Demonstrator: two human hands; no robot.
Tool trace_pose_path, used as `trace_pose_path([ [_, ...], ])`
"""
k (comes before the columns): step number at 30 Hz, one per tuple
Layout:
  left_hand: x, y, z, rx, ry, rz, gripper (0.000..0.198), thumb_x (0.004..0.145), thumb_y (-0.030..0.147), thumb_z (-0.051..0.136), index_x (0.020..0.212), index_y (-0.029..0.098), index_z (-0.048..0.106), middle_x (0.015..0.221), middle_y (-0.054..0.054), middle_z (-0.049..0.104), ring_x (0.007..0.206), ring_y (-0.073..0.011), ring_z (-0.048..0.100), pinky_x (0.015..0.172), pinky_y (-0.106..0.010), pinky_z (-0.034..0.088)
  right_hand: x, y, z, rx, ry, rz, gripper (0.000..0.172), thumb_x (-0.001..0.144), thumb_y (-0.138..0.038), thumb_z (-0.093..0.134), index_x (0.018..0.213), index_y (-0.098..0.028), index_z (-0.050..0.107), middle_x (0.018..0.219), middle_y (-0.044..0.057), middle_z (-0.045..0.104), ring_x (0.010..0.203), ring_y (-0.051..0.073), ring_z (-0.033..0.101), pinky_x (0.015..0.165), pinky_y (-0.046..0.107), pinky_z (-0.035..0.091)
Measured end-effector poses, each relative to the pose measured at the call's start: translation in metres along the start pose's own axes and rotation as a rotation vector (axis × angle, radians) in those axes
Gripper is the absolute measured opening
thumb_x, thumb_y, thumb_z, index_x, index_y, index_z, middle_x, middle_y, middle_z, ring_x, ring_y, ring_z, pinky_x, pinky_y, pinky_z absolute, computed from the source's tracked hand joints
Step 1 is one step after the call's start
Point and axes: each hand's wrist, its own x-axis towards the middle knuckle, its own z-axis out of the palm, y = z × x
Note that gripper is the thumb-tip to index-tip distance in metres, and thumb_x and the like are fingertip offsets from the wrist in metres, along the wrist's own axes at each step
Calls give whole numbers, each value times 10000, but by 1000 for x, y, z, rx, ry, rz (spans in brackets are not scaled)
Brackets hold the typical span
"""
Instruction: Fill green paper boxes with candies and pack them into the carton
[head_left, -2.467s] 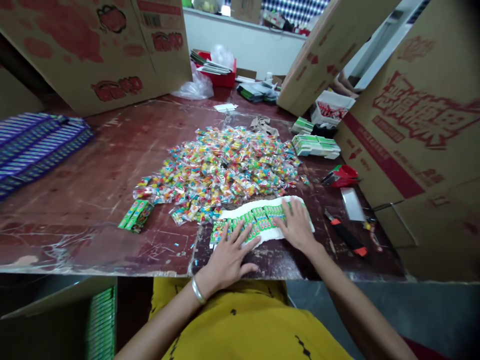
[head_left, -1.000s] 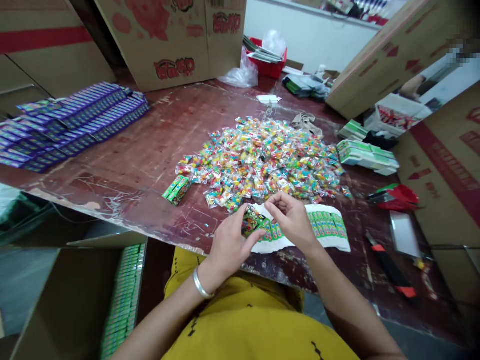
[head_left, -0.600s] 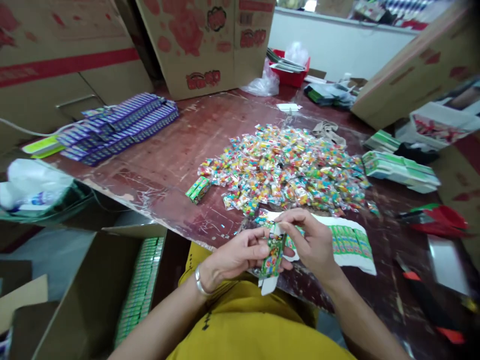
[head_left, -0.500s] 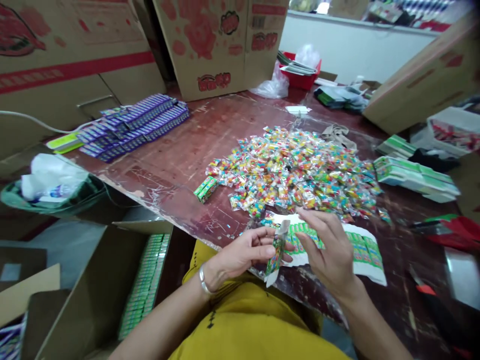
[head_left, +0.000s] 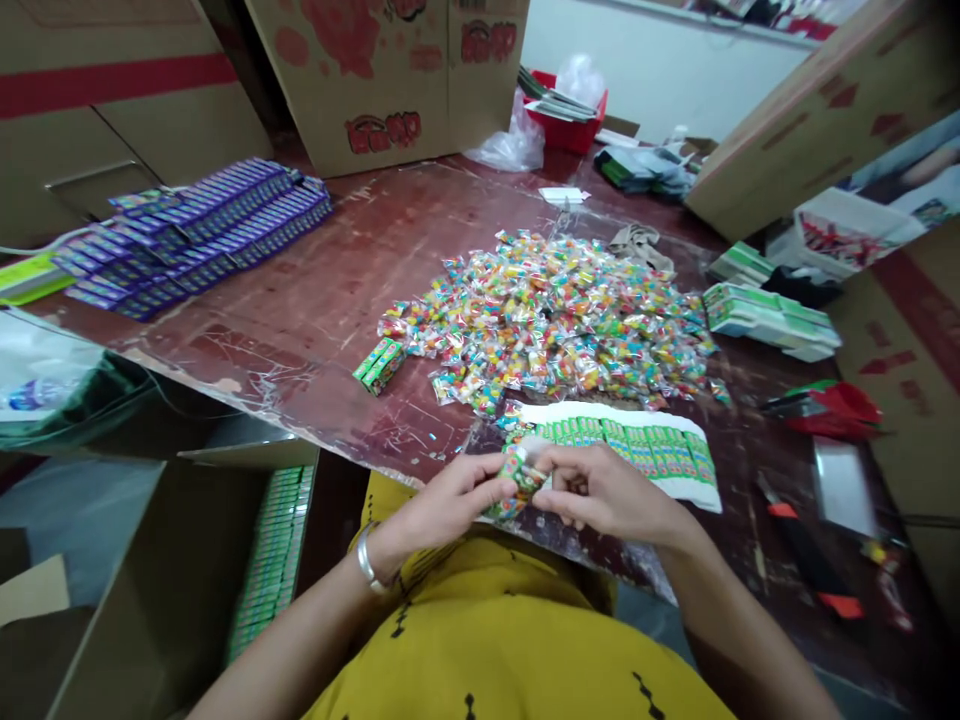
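My left hand (head_left: 469, 492), with a silver bangle on its wrist, holds a small green candy box (head_left: 514, 492) near the table's front edge. My right hand (head_left: 592, 485) is at the box's upper right side with its fingers closed on a small candy packet (head_left: 534, 474), partly hidden by the fingers. Just behind the hands a row of flat green cartons (head_left: 637, 445) lies on a white sheet. Beyond it spreads a large heap of wrapped colourful candies (head_left: 562, 320). Two filled green boxes (head_left: 379, 364) stand side by side left of the heap.
Purple boxes (head_left: 202, 235) are stacked at the left. An open carton (head_left: 135, 580) with green boxes sits below the table's left edge. At the right lie flat green cartons (head_left: 772, 318), a red pouch (head_left: 844, 408) and a black-and-orange cutter (head_left: 810, 555).
My right hand has come down and left to the box, now with its fingers closed. The box is tilted differently in my left hand. The view has shifted right.
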Motion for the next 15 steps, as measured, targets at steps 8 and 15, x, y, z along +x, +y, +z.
trace_pose_path([
  [8, 7, -17, 20, -69, 551, 108, 214, 888, 324, 620, 1017, 165, 682, 946, -43, 680, 845, -161, 593, 760, -243, 472, 23, 19, 50, 162, 649, -108, 167, 832, -341, 679, 876, -182, 653, 766, 6, 622, 695, 119, 572, 600, 211, 457],
  [15, 8, -27, 32, -34, 853, 245, 536, 821, 263, 701, 1319, 272, 503, 1021, -28, 641, 799, -123, 631, 702, -215, 524, 42, 27, 70, 288, 808, -160, 389, 870, -312, 636, 1253, -258, 595, 878, 12, 615, 637, 98, 517, 566, 223, 448],
])
